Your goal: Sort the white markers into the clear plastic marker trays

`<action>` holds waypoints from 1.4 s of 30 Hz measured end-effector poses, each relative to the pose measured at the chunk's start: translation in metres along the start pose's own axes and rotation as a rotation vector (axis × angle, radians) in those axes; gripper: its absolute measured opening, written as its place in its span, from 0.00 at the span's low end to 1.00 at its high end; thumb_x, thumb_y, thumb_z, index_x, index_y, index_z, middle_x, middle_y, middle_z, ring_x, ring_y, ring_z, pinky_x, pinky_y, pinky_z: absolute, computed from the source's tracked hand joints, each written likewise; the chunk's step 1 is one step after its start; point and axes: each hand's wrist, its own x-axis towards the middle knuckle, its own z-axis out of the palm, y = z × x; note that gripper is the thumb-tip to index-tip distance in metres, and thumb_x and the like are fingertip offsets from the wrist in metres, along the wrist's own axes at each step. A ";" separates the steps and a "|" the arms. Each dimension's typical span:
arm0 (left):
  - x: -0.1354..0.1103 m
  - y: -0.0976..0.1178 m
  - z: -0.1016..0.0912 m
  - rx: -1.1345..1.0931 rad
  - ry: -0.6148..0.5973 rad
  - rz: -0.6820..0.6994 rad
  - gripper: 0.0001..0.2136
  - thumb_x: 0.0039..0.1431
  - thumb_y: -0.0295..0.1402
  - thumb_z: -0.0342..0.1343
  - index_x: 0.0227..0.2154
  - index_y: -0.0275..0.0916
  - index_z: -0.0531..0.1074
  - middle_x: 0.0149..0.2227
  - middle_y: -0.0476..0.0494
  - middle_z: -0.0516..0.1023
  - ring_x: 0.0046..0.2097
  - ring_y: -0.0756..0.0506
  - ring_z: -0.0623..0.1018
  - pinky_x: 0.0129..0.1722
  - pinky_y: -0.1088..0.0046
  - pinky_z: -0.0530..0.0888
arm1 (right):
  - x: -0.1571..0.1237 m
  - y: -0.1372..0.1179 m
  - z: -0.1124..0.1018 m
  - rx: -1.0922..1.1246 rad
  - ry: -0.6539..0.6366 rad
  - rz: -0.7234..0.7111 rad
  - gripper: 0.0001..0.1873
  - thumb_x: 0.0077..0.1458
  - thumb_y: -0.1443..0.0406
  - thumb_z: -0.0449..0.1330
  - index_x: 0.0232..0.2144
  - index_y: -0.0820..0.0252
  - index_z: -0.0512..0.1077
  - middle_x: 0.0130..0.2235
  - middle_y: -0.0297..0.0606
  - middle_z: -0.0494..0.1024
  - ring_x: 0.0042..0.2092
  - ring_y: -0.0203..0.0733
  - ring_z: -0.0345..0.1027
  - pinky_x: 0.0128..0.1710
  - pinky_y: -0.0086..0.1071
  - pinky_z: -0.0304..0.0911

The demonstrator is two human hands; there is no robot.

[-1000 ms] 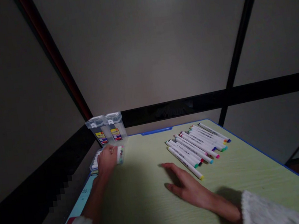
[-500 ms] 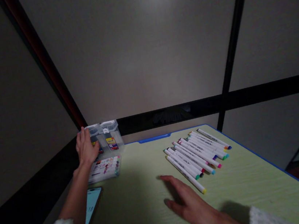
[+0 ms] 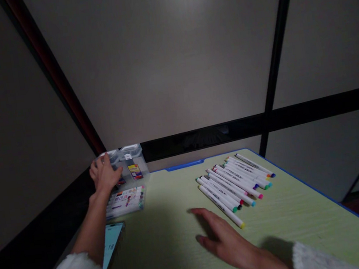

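Left hand (image 3: 104, 176) has moved from the flat, clear marker case (image 3: 125, 203) to the leftmost upright, translucent plastic box (image 3: 114, 158) behind it; fingers curve around, grip indeterminable. Right hand (image 3: 228, 240), fingers parted, holds nothing beside white, colour-tipped markers (image 3: 238, 183). Apparent step: securing the box; next move requires firm hold.

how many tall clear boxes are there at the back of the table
2. One box stands at the far left, partly covered by the left hand; the other stands right beside it. Any behind them would be hidden.
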 end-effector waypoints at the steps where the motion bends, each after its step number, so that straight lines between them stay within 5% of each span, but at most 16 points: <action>1: -0.002 0.002 -0.001 -0.006 0.015 -0.017 0.28 0.49 0.39 0.50 0.53 0.34 0.55 0.55 0.32 0.55 0.57 0.31 0.54 0.54 0.54 0.55 | 0.000 0.000 0.000 -0.002 0.000 -0.002 0.27 0.46 0.71 0.53 0.51 0.62 0.56 0.53 0.46 0.63 0.55 0.46 0.54 0.55 0.43 0.49; 11: -0.004 0.004 -0.008 -0.195 0.123 -0.242 0.23 0.45 0.38 0.54 0.44 0.31 0.60 0.51 0.29 0.57 0.53 0.33 0.62 0.49 0.58 0.63 | 0.000 -0.003 0.000 -0.003 0.001 -0.011 0.28 0.46 0.71 0.53 0.51 0.61 0.56 0.51 0.45 0.64 0.54 0.46 0.56 0.54 0.43 0.50; 20: -0.011 0.003 -0.017 -0.330 0.084 -0.365 0.34 0.41 0.41 0.59 0.48 0.28 0.53 0.49 0.27 0.60 0.51 0.31 0.65 0.47 0.56 0.65 | 0.001 -0.002 -0.001 -0.023 -0.004 -0.012 0.27 0.46 0.71 0.53 0.51 0.63 0.56 0.51 0.46 0.64 0.53 0.46 0.56 0.54 0.43 0.50; 35: -0.036 0.013 -0.061 -0.466 0.506 -0.202 0.39 0.31 0.33 0.65 0.47 0.26 0.52 0.48 0.31 0.61 0.50 0.36 0.64 0.49 0.55 0.64 | 0.000 0.003 0.001 -0.023 0.001 -0.045 0.26 0.47 0.71 0.54 0.50 0.63 0.56 0.51 0.46 0.64 0.53 0.45 0.56 0.54 0.42 0.51; 39: -0.055 0.022 -0.075 -0.609 0.537 -0.149 0.41 0.29 0.30 0.66 0.48 0.30 0.50 0.50 0.30 0.59 0.49 0.37 0.66 0.38 0.58 0.73 | 0.000 0.004 0.002 -0.026 -0.011 -0.055 0.27 0.47 0.71 0.53 0.51 0.62 0.55 0.52 0.46 0.63 0.54 0.45 0.55 0.54 0.43 0.50; 42: -0.076 0.033 -0.085 -0.694 0.559 -0.065 0.39 0.30 0.30 0.66 0.48 0.34 0.51 0.52 0.31 0.56 0.51 0.36 0.65 0.39 0.55 0.74 | 0.000 0.005 0.002 -0.031 -0.016 -0.059 0.26 0.46 0.71 0.53 0.51 0.63 0.56 0.52 0.47 0.63 0.54 0.46 0.55 0.55 0.43 0.50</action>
